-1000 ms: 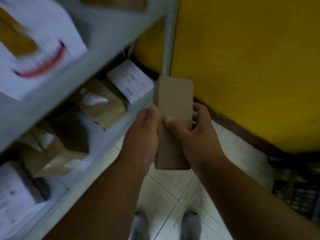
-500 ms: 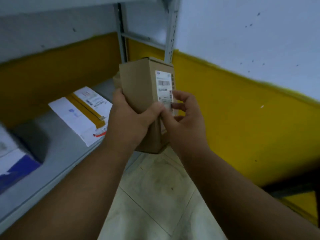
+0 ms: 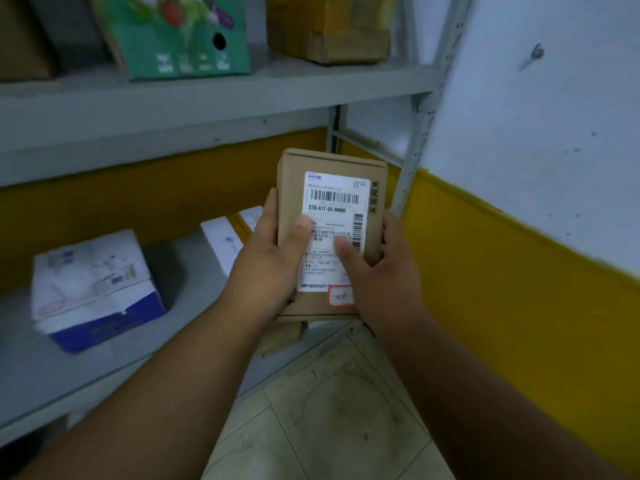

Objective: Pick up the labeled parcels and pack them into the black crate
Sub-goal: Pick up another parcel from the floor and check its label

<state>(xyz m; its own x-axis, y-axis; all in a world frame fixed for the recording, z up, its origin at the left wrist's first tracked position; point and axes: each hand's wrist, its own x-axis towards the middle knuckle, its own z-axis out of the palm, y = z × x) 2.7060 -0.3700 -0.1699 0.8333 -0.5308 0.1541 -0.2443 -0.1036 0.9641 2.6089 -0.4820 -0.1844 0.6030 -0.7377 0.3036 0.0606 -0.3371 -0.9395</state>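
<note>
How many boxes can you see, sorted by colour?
Brown cardboard boxes: 2, the held parcel and one on the top shelf
Green boxes: 1
White and blue boxes: 1
White parcels behind the left hand: 2
Total: 6

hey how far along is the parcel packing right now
Done: nothing visibly packed; the black crate is out of view. In hand: the left hand and right hand both grip a brown parcel, its label facing up. Left: carrying it to the crate, then the white and blue box and other parcels on the shelf.
</note>
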